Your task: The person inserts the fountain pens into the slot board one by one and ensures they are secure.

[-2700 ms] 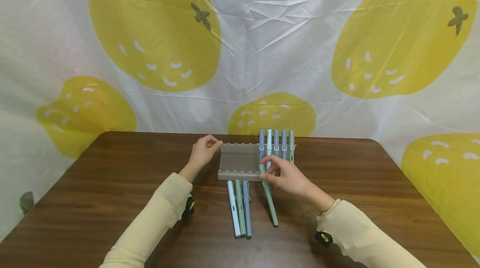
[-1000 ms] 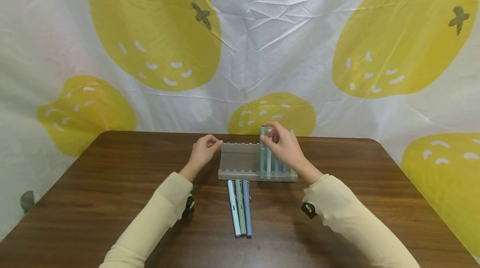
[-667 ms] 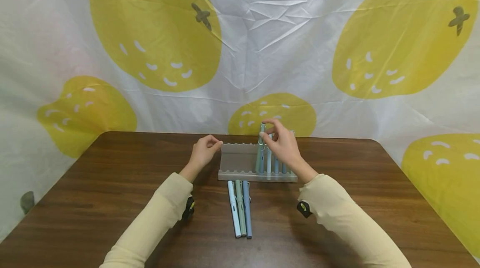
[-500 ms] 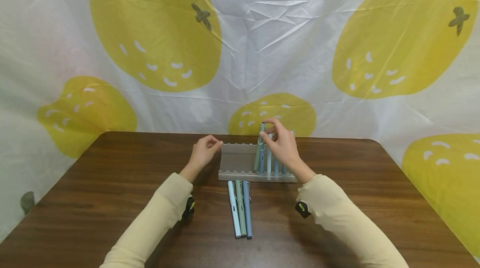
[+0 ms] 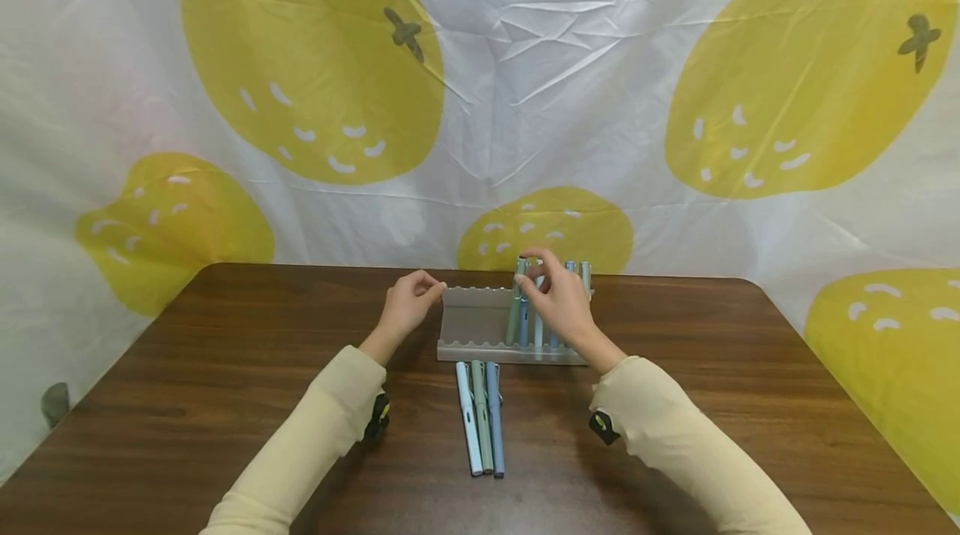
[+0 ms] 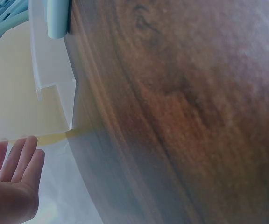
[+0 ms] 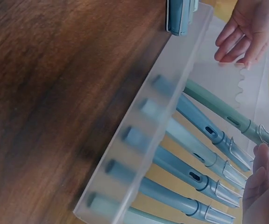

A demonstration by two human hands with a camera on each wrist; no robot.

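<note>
At the back of the table a clear scalloped pen rack [image 5: 474, 320] holds several capped pens on its right side. My left hand [image 5: 406, 302] pinches the rack's upper left corner. Between thumb and fingers of my right hand [image 5: 564, 302] is the cap end of a green pen [image 5: 513, 320]. That pen leans in the rack just left of a blue pen [image 7: 197, 119], its lower end behind the front lip. Part of the row is hidden behind my right hand in the head view. In front of the rack lie a light blue pen [image 5: 468, 418], another green pen [image 5: 481, 417] and a blue-grey pen [image 5: 495, 418].
The brown wooden table [image 5: 300, 352] reaches back to a white cloth [image 5: 555, 118] printed with yellow lemons. Light blue [image 7: 190, 149] and blue pens stand tilted in neighbouring rack slots, close beside my right hand.
My right hand has lifted the green pen off the table, brought it upright over the rack, shifted it left and lowered it into place beside the blue pen. My left hand has stayed put.
</note>
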